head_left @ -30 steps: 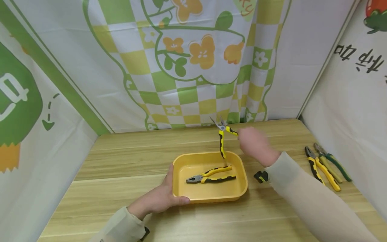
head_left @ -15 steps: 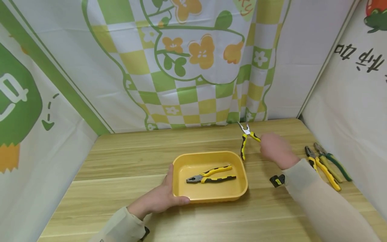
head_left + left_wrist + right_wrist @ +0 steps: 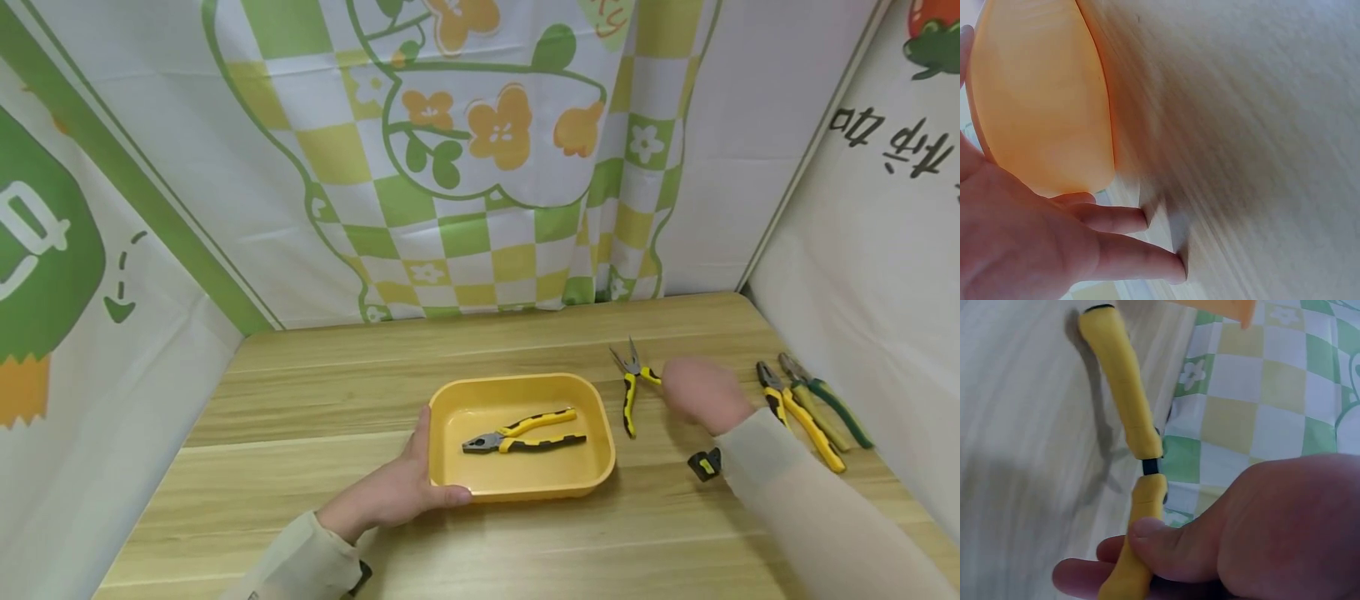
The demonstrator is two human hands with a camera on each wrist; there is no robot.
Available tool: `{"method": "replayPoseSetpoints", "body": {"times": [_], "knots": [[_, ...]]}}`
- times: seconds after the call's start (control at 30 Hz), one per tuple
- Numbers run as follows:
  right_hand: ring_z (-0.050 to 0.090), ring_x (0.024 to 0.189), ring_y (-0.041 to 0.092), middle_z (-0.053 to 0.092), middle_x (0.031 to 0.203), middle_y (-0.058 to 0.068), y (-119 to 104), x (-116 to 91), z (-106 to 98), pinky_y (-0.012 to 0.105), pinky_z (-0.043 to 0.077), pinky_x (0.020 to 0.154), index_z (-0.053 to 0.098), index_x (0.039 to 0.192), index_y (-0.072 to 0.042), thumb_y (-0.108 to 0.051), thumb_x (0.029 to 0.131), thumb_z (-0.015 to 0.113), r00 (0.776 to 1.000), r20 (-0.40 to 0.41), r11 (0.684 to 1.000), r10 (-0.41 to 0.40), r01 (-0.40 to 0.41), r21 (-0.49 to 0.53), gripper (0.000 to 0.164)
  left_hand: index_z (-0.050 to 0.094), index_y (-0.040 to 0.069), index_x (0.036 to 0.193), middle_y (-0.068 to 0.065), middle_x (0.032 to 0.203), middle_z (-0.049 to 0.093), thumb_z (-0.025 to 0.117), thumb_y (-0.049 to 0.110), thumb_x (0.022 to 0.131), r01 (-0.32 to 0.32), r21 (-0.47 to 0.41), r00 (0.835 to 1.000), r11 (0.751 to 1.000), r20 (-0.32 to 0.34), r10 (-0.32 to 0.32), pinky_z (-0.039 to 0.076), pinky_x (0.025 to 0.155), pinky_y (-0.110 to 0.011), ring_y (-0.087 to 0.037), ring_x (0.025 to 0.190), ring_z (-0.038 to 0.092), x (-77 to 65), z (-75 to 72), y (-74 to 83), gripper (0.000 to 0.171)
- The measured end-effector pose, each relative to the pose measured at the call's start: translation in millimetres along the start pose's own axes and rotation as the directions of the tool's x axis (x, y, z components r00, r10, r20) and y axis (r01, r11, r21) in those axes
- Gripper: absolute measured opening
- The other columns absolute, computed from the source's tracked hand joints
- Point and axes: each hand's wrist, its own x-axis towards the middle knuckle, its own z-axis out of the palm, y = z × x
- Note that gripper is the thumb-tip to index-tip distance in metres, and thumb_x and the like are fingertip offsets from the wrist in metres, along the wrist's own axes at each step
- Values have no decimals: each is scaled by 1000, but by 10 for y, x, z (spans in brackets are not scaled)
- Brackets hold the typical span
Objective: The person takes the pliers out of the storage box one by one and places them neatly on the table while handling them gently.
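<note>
My left hand [image 3: 396,493] grips the left side of a yellow plastic tray [image 3: 480,483], thumb over the front rim. Two of its fingertips touch the table in the left wrist view. Inside the tray lie yellow-and-black combination pliers [image 3: 489,442], handles to the right. My right hand [image 3: 705,393] holds needle-nose pliers [image 3: 628,404] by one handle, close over the table right of the tray. Their jaws and handles are spread, tips towards the curtain. In the right wrist view the thumb presses on the yellow handle [image 3: 1147,490], while the other handle sticks out free.
At the table's right side lie a second yellow-and-black pair of pliers [image 3: 813,429] and green-handled pliers [image 3: 842,412], side by side. A checked curtain [image 3: 465,233] hangs along the wooden table's [image 3: 322,367] back edge. White cloth walls stand left and right.
My right hand has carried the needle-nose pliers rightwards from over the tray's back edge, then lower and nearer beside it. The left hand, tray and other pliers have stayed put.
</note>
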Motion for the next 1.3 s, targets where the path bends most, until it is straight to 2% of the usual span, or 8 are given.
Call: {"method": "replayPoseSetpoints", "body": {"times": [0.37,0.6,0.73,0.83,0.97,1.03,1.17,1.3], "knots": [[50,63,23,54,72,8,-23,-23,57,33,40,49,58,76,-8,4,92,47,998,58,999,28,-26,-44,23,-20,5,155,-28,161,-2,82,58,75,-4,-12,1000,1000,8,4,23,112,-53,-39,142,22,1,-5,-1,140],[50,62,23,55,71,7,-75,-36,52,33,39,50,59,75,-9,2,93,48,996,65,998,65,-65,-1,23,-20,5,155,-26,161,-4,82,55,76,-14,-9,1000,1000,10,14,20,113,-52,-38,144,17,0,-12,1,138],[51,60,22,57,70,6,-129,-16,64,36,43,51,60,72,-10,-19,97,56,994,58,994,97,-99,39,28,-20,5,155,-26,162,-4,82,55,76,-24,-13,1000,1000,11,24,21,113,-52,-37,144,17,2,-9,-2,138],[55,63,24,61,74,9,-206,20,82,42,47,55,65,76,-7,-45,97,59,993,44,994,108,-109,30,44,-20,5,155,-26,162,-4,82,54,76,-29,-17,1000,999,11,29,22,113,-52,-37,144,17,3,-8,-6,138],[64,82,38,67,97,25,-343,65,136,53,52,69,67,108,8,-63,92,57,995,12,995,97,-97,2,73,-21,6,155,-26,162,-4,82,54,77,-32,-21,999,999,12,33,21,113,-52,-37,144,16,4,-12,-5,138],[65,86,40,66,103,29,-403,79,172,55,52,73,65,113,11,-66,91,57,996,6,995,94,-94,12,80,-21,6,155,-26,161,-4,82,54,77,-29,-21,1000,999,12,29,21,113,-52,-37,144,17,2,-13,0,138],[61,73,29,67,90,20,-468,76,218,49,53,66,68,94,4,-61,91,60,997,-5,997,71,-71,18,66,-20,5,155,-28,161,-3,82,55,76,-15,-22,1000,1000,12,15,22,112,-53,-40,143,18,-3,-13,23,138],[55,62,24,61,74,11,-481,44,244,41,50,52,63,76,-5,-28,92,64,999,-19,999,43,-43,6,28,-20,4,155,-29,160,-3,82,55,76,-15,-23,1000,1000,12,15,22,112,-55,-42,143,19,-10,-13,35,138]]}}
